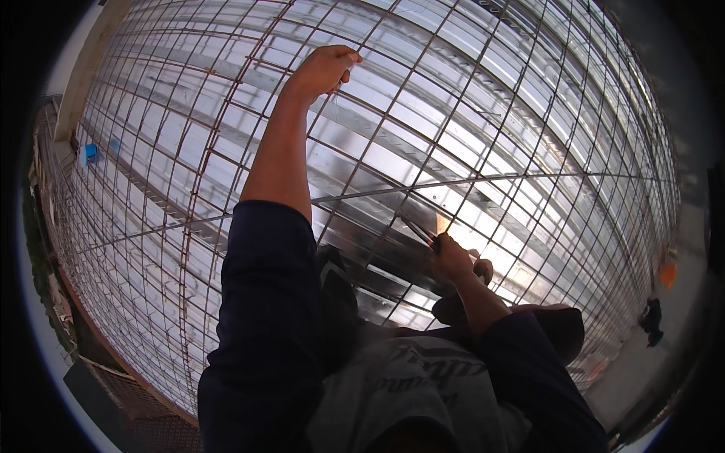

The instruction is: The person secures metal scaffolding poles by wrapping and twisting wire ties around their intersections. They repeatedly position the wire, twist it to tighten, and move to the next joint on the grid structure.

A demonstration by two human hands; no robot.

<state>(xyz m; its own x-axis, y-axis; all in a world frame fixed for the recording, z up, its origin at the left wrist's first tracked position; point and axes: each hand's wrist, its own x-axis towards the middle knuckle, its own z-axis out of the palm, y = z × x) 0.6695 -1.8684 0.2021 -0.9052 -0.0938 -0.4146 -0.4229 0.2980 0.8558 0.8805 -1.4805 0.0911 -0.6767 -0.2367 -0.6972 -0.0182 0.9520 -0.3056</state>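
A mesh of thin steel reinforcing bars (389, 117) spreads beneath me over shiny ribbed metal decking. My left hand (325, 72) reaches far forward, its fingers pinched together close to a bar. A fine pale wire (336, 106) trails below those fingers; its upper end is hidden in the grip. Nearer my body, my right hand (457, 260) is closed around a pair of dark pincers (418, 230) that point forward and left. Their slim arms lie over the mesh, and the rest is covered by my fingers.
A straight bar or cord (370, 194) crosses the mesh from side to side. A small blue object (91, 152) lies at the far left. On the right are an orange object (668, 275) and a dark item (651, 322). My shoes stand on the grid.
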